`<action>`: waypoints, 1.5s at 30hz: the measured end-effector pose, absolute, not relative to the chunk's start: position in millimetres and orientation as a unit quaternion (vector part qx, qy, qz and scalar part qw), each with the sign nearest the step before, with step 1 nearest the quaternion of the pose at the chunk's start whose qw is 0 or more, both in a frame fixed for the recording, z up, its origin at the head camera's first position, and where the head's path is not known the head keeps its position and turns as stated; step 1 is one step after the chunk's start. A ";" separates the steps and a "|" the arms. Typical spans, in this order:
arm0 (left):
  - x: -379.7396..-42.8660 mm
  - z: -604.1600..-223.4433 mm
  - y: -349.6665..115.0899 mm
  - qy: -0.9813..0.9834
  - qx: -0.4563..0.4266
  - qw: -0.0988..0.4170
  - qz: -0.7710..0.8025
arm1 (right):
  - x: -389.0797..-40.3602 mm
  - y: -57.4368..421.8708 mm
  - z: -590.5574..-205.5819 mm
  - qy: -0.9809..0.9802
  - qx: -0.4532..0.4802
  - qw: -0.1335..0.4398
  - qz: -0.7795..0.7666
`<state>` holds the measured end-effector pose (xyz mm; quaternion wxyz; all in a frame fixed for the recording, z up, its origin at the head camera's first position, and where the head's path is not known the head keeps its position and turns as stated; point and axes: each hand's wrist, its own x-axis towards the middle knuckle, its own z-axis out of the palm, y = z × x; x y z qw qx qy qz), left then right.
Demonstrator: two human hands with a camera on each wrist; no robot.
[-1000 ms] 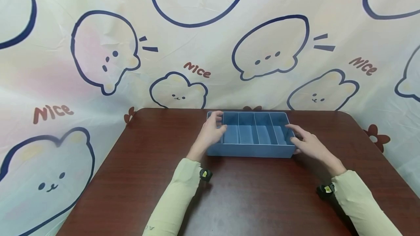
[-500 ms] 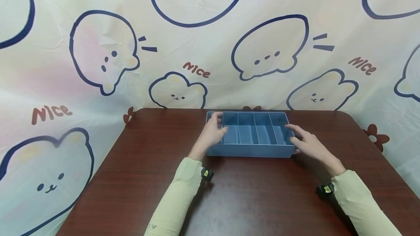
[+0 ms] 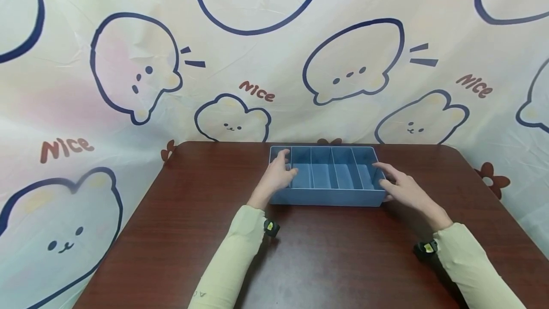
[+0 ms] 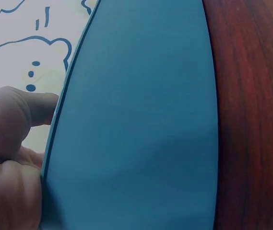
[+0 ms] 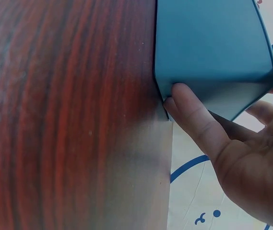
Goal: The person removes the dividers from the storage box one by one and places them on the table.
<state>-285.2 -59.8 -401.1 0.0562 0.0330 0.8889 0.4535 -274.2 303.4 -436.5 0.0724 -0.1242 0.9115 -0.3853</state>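
Gripping blue rectangular plastic tray (image 3: 326,198) w/ R hand (image 3: 405,189); can't tell re L hand (image 3: 274,177). Prob. positioning, next needing even hold.

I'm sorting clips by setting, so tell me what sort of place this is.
Probably an indoor spot set up for recording: a printed cloth backdrop stands behind a brown table, and a small black device shows at each wrist.

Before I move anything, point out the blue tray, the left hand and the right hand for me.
Blue tray (image 3: 328,198): head view, on its outer front wall.
Left hand (image 3: 273,176): head view, on the back of it.
Right hand (image 5: 245,162): right wrist view, on the palm.
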 end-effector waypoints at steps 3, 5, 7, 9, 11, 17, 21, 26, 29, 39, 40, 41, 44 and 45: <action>-285.5 -401.2 -59.6 0.894 0.031 0.060 0.442 | -274.6 303.5 -436.6 0.910 -0.125 0.074 -0.389; -285.8 -401.4 -59.6 0.900 0.030 0.061 0.431 | -275.0 303.4 -436.6 0.909 -0.125 0.074 -0.390; -285.9 -401.8 -59.6 0.905 0.030 0.062 0.420 | -275.4 303.3 -436.5 0.909 -0.126 0.075 -0.389; -286.1 -401.9 -59.4 0.908 0.030 0.063 0.413 | -275.6 303.3 -436.5 0.910 -0.126 0.074 -0.389; -286.1 -401.9 -59.0 0.910 0.029 0.065 0.409 | -275.9 303.5 -436.3 0.910 -0.127 0.073 -0.387; -286.3 -399.5 -57.2 0.917 0.020 0.080 0.390 | -275.9 303.9 -435.8 0.910 -0.126 0.073 -0.388; -287.6 -397.3 -55.6 0.922 0.017 0.094 0.376 | -275.9 303.7 -436.1 0.910 -0.124 0.073 -0.388; -288.2 -396.7 -54.6 0.923 0.015 0.100 0.370 | -276.3 303.8 -436.8 0.911 -0.124 0.071 -0.387; -287.9 -397.0 -54.7 0.923 0.015 0.100 0.370 | -276.3 303.9 -437.2 0.911 -0.125 0.070 -0.388; -289.8 -400.1 -54.2 0.923 0.018 0.101 0.372 | -275.6 304.9 -438.0 0.913 -0.121 0.070 -0.382; -290.1 -400.3 -54.2 0.922 0.018 0.103 0.372 | -275.5 305.0 -438.1 0.913 -0.121 0.070 -0.383; -290.2 -400.4 -54.1 0.922 0.018 0.103 0.373 | -275.4 305.1 -438.2 0.913 -0.121 0.070 -0.383; -289.8 -400.0 -54.1 0.920 0.016 0.106 0.376 | -275.2 305.0 -438.1 0.912 -0.121 0.069 -0.386; -289.4 -399.9 -54.1 0.919 0.015 0.107 0.378 | -275.3 305.0 -438.2 0.912 -0.122 0.069 -0.386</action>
